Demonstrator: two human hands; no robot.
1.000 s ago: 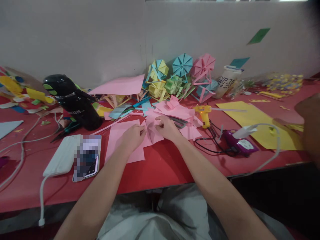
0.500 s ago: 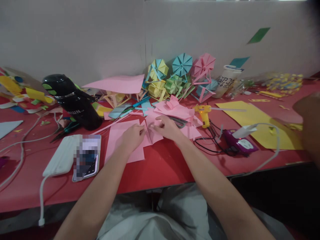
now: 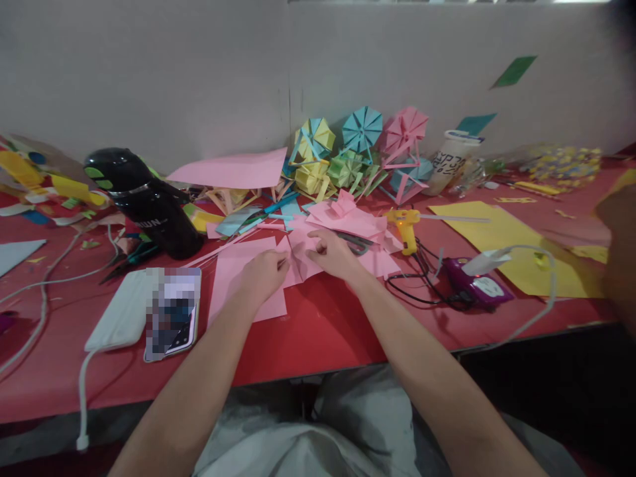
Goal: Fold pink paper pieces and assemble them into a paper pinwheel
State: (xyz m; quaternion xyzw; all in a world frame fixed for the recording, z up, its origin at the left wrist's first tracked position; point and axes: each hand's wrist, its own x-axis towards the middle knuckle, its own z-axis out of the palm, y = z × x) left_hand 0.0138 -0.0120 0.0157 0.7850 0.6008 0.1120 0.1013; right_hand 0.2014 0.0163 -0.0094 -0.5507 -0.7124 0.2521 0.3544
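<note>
In the head view a piece of pink paper (image 3: 300, 266) with a raised fold stands between my two hands. My left hand (image 3: 264, 273) has its fingers pinched at the left edge of that piece, above a flat pink sheet (image 3: 228, 271). On the other side, my right hand (image 3: 334, 256) is curled, with thumb and forefinger closed at the paper's right part. Exactly where the fingertips grip is partly hidden. Behind the hands lies a pile of folded pink paper (image 3: 348, 218), with a grey metal tool (image 3: 358, 245) partly under it.
A yellow glue gun (image 3: 406, 228) and a purple power socket (image 3: 477, 285) with cables lie to the right, beside yellow paper (image 3: 521, 252). Left are a black bottle (image 3: 154, 212), phone (image 3: 173, 315) and white power bank (image 3: 124, 308). Folded paper lanterns (image 3: 362, 131) stand behind. Another person's arm (image 3: 619, 252) shows at right.
My right thumb and forefinger have shifted slightly right along the pink paper. My left hand is almost still. The other person's arm at the right edge has moved a little.
</note>
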